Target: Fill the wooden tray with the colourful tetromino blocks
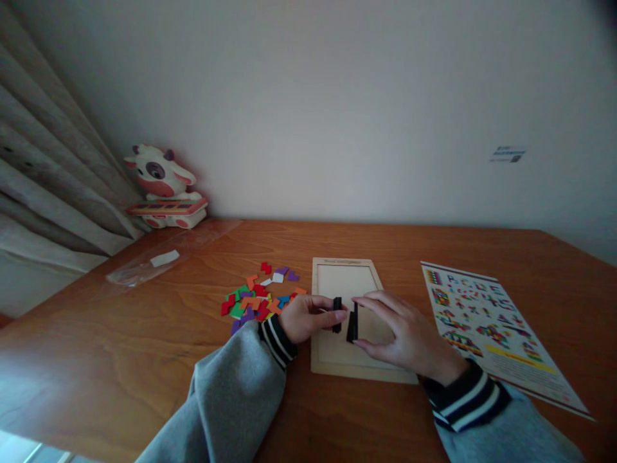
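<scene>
Over the pale wooden puzzle tray [328, 360] both of my hands are at work. My left hand [308, 316] pinches a small dark puzzle piece [337, 314] between thumb and fingers. Just to its right, my right hand [398, 328] grips another dark puzzle piece [353, 325] by its ends, with thumb below and fingertips above. A narrow gap separates the two pieces. They look black, and their exact shapes are hard to make out. The visible floor of the tray is bare wood within a raised frame.
Left of the tray lies a pile of coloured puzzle pieces [250, 302]. A printed pattern sheet [491, 328] is on the right. Farther left are a clear plastic bag [144, 267] and a cow-shaped toy keyboard [166, 193] beside a curtain [53, 161]. A wall rises behind the table.
</scene>
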Demonstrator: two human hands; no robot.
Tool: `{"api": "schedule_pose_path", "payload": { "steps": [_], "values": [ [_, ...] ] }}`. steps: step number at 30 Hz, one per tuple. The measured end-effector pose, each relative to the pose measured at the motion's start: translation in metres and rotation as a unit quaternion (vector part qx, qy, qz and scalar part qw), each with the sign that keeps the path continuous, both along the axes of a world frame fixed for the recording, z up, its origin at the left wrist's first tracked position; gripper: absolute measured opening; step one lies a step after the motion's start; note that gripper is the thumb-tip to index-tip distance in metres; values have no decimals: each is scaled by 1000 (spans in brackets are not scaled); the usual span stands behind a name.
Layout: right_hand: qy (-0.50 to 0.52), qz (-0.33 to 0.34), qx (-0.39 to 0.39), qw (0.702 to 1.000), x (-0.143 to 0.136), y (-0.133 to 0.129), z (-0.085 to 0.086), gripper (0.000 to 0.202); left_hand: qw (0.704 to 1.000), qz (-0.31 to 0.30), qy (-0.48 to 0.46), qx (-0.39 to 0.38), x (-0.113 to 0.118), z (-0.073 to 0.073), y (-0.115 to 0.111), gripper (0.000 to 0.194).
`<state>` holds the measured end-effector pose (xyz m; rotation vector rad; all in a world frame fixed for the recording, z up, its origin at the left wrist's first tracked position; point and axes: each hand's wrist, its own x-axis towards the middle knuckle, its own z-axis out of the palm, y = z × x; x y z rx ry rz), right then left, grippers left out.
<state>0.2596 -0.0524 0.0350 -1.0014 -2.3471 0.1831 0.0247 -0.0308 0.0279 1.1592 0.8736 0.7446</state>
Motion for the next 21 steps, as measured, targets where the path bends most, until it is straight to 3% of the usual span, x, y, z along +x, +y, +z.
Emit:
{"api": "schedule_pose_path", "payload": {
  "steps": [5, 9, 17, 21],
  "values": [
    [-94, -26, -91, 991, 20, 7, 3, 51, 999, 22, 33, 8, -3, -3, 4, 56],
    [-108, -33, -112, 987, 20, 8, 0, 57, 998, 17, 54, 10, -4, -8, 5, 54],
    [44, -22, -36, 998, -8, -3, -7, 71, 998, -4, 49, 32, 1, -8, 0, 52],
    [54, 6, 4, 999, -19, -9, -7, 65, 998, -14, 53, 40, 5, -6, -3, 52]
  ]
}}
